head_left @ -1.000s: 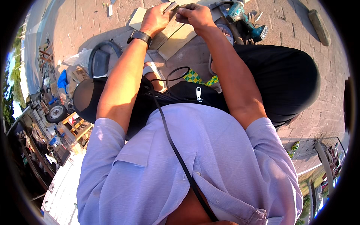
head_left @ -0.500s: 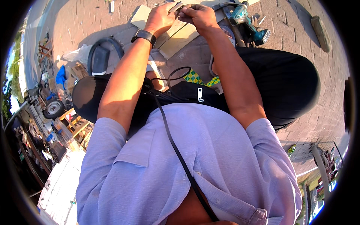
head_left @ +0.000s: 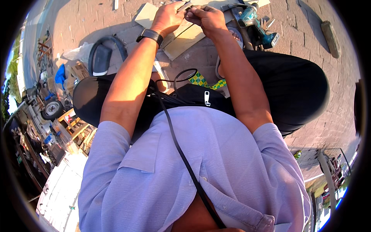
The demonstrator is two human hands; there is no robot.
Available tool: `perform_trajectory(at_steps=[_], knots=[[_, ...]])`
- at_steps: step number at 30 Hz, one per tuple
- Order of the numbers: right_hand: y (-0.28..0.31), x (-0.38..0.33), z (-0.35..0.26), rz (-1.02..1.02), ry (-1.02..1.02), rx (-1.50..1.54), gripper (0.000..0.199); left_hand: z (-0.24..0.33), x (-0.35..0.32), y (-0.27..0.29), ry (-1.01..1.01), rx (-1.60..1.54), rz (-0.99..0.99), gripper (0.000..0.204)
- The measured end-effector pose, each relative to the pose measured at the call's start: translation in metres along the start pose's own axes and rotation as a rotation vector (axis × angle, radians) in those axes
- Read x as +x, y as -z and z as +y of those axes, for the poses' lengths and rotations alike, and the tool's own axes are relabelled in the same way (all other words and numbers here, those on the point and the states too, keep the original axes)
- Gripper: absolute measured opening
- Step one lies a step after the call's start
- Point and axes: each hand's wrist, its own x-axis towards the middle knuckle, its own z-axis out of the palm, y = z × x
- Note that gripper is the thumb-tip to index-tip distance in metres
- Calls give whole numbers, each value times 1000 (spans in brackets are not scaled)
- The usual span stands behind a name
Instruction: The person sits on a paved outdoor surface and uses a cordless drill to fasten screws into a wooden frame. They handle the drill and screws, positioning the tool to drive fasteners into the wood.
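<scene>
Both my hands are close together at the top of the view, above pale flat boards lying on the paving. My left hand, with a dark watch on its wrist, is closed on a small thin greyish piece. Right beside it, my right hand is closed, thumb and fingertips pinched together. Whatever is between them is too small to make out. Just right of my right hand lies a teal and black cordless drill.
A long brownish block rests on the paving at far right. Left of the boards are a dark grey curved-rimmed object and a clear plastic bag. A black cable runs down my front. Crates and a wheel crowd the left side.
My hands have shifted very slightly, staying together over the boards. Both remain closed.
</scene>
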Motion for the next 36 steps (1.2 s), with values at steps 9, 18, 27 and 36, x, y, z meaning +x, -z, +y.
perform_trajectory(at_steps=[9, 18, 27, 36], knots=[[3, 6, 6, 3, 11, 68, 16, 3, -1, -2, 3, -11, 27, 38], [-3, -3, 3, 87, -9, -109, 22, 13, -4, 0, 39, -35, 6, 39], [2, -5, 0, 80, 61, -246, 21, 19, -8, -4, 58, -55, 34, 37], [4, -3, -4, 117, 147, -497, 24, 21, -12, -7, 91, -106, 78, 35]])
